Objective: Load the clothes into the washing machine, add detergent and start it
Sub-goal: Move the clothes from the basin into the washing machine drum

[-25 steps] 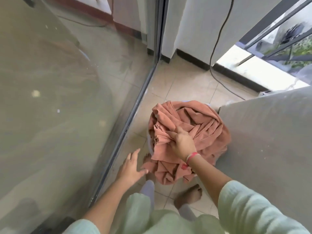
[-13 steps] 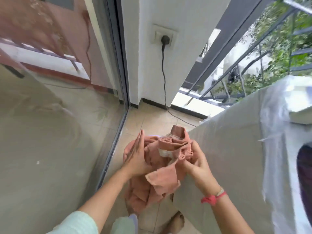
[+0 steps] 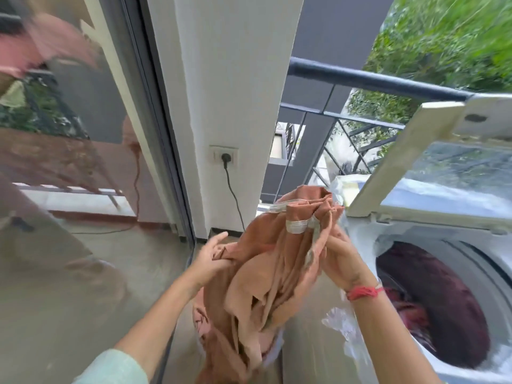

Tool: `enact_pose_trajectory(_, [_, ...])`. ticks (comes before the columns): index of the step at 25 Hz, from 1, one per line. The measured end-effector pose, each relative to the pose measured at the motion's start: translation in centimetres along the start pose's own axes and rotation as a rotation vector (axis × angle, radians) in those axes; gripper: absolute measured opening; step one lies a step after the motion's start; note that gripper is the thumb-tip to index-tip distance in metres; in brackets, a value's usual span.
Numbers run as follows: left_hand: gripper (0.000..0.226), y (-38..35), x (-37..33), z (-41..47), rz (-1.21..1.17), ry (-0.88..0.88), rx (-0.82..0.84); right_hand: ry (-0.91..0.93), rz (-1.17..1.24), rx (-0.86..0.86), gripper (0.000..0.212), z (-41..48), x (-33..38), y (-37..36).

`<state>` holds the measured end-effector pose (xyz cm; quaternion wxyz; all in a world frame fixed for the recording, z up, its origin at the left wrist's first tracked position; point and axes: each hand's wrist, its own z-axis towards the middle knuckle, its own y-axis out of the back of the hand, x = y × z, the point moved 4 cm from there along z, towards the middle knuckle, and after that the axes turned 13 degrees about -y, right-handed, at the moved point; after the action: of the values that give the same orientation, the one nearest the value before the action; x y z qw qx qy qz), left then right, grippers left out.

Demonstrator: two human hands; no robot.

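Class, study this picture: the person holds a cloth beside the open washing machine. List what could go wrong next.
1. The cloth, held by the left hand and right hand, hangs low; its tail may snag on the rim of the washing machine or drag.
2. Dark red clothes already lie inside; colour could run.
3. The raised lid stands close and could get knocked.

Head-worn wide-angle view, looking forward and down, close over washing machine [image 3: 415, 273], balcony railing [image 3: 374, 81] beyond
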<state>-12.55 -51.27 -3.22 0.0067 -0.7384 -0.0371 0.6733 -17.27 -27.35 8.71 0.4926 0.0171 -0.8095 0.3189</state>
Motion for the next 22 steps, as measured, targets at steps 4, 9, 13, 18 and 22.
enact_pose_trajectory(4, [0.068,-0.3,-5.4,-1.5,-0.271,-0.028,0.206,0.134,-0.039,-0.059,0.044,-0.9,1.7,-1.7])
enact_pose_trajectory(9, [0.014,-1.7,-10.5,-2.0,-0.113,-0.279,0.004,0.262,0.341,-0.400,0.036,-0.6,2.7,-2.6])
enact_pose_trajectory(13, [0.031,-6.4,-12.0,-1.8,0.185,-0.407,0.089,0.077,0.626,-0.340,0.043,-0.9,4.1,-3.6])
enact_pose_trajectory(18, [0.105,-12.1,-14.9,0.3,0.520,-0.630,0.149,0.135,0.614,-0.271,0.045,-4.6,9.1,-2.5])
enact_pose_trajectory(22, [0.093,-20.7,-17.3,2.0,0.506,-0.782,0.289,0.231,0.575,-0.332,0.044,-8.8,12.0,1.2])
